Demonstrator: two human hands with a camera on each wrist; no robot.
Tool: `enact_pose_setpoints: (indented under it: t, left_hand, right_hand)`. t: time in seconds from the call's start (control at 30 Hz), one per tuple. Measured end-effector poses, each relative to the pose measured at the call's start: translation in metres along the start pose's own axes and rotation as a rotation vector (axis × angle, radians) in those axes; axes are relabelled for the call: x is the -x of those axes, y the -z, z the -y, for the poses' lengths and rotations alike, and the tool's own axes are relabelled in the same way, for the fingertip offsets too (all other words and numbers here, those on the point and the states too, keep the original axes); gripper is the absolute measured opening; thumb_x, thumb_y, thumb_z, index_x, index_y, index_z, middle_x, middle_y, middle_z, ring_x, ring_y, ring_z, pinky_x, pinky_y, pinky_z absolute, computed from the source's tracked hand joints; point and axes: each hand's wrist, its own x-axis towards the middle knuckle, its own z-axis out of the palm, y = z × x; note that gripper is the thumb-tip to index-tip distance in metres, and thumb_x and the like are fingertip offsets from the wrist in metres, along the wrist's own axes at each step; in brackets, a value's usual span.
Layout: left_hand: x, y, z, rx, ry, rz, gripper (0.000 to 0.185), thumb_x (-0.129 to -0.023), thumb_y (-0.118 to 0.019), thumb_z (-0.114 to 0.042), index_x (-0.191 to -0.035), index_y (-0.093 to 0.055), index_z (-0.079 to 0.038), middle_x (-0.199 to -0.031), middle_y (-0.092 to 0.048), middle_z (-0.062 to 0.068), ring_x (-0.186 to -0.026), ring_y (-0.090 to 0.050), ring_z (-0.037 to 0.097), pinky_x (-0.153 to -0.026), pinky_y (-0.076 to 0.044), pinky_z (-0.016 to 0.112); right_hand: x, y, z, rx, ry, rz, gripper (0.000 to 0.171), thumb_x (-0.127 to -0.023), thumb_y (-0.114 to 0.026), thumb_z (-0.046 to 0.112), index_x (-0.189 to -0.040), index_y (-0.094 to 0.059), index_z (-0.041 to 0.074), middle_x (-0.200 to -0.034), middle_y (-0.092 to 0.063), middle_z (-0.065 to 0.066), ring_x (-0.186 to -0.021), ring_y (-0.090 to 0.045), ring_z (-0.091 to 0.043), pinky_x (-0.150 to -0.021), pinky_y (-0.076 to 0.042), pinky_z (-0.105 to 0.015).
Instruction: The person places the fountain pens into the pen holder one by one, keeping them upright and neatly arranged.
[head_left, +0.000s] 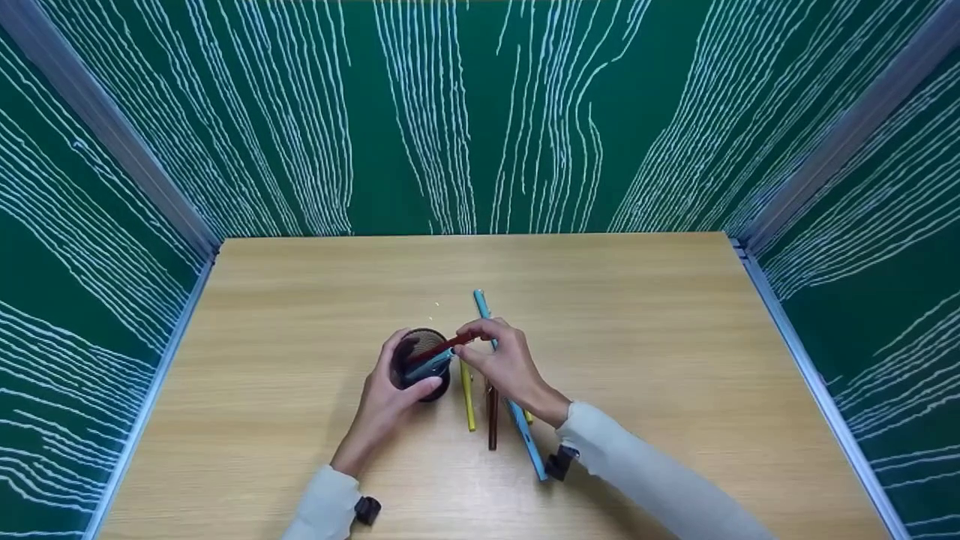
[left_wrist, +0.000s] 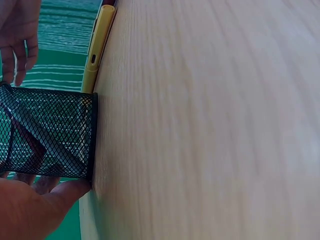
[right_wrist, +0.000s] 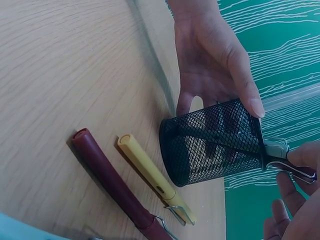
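Observation:
A black mesh pen cup stands upright on the table, and my left hand grips it from the side. The right wrist view shows the cup's mesh wall with the left hand around its far side. My right hand pinches a dark red pen whose lower part slants into the cup. Beside it a blue pen leans inside the cup, its end close to the right fingertips. Through the mesh in the left wrist view, pens lie slanted.
Right of the cup lie a yellow pen, a dark red pen and a light blue pen. Another blue end and a yellow tip show past the right hand. Green walls with white lines border the wooden table.

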Motion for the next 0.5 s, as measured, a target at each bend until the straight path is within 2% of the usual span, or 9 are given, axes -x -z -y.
enact_pose_setpoints:
  t: [0.27, 0.5]
  left_hand:
    - [0.0005, -0.0005, 0.0009, 0.002, 0.011, 0.000, 0.094, -0.088, -0.095, -0.027, -0.167, -0.044, -0.022, -0.158, -0.059, 0.005, -0.146, -0.054, 0.029, -0.126, -0.034, 0.055]
    - [0.0000, 0.0002, -0.0007, -0.002, 0.011, -0.013, 0.095, -0.086, -0.096, -0.027, -0.166, -0.045, -0.021, -0.157, -0.060, 0.007, -0.145, -0.055, 0.031, -0.125, -0.033, 0.054]
  right_hand:
    - [-0.0001, -0.0008, -0.0009, -0.016, 0.017, -0.004, 0.020, -0.096, -0.084, 0.012, -0.116, -0.081, 0.014, -0.107, -0.079, 0.007, -0.109, -0.066, -0.023, -0.102, -0.050, -0.050]
    - [0.0001, -0.0001, 0.0008, -0.018, 0.014, -0.020, 0.021, -0.095, -0.084, 0.009, -0.116, -0.080, 0.011, -0.101, -0.080, 0.009, -0.109, -0.066, -0.020, -0.101, -0.050, -0.048]
